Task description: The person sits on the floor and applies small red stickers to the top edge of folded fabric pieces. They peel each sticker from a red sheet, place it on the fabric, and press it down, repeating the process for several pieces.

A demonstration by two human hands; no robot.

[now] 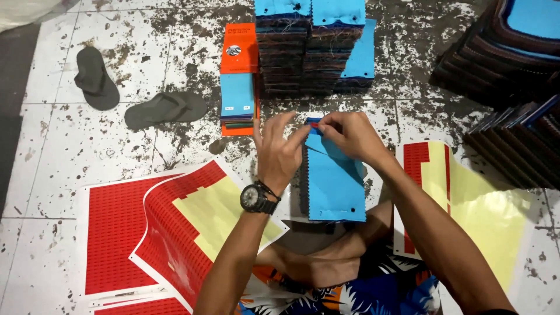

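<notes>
Best done slowly: right hand (pixel 349 135) pinching the small red sticker (pixel 314 122) at the top edge of the blue swatch stack (pixel 332 181) on the lap, left hand (pixel 279 153) fingertips steadying that edge, square before pressing

"Any room around that blue stack (pixel 333 181) he's working on?"

"Not much. Both hands, the left hand (pixel 279 153) and right hand (pixel 350 135), crowd its far end. Just beyond stand the tall piles (pixel 309 52) and the orange booklet (pixel 238 79). Red sticker sheets (pixel 134 233) cover the near left, a yellow sheet (pixel 484 204) the right."

"And open floor?"

"Far left, bare tile (pixel 52 151), past two sandals (pixel 134 96)."
</notes>
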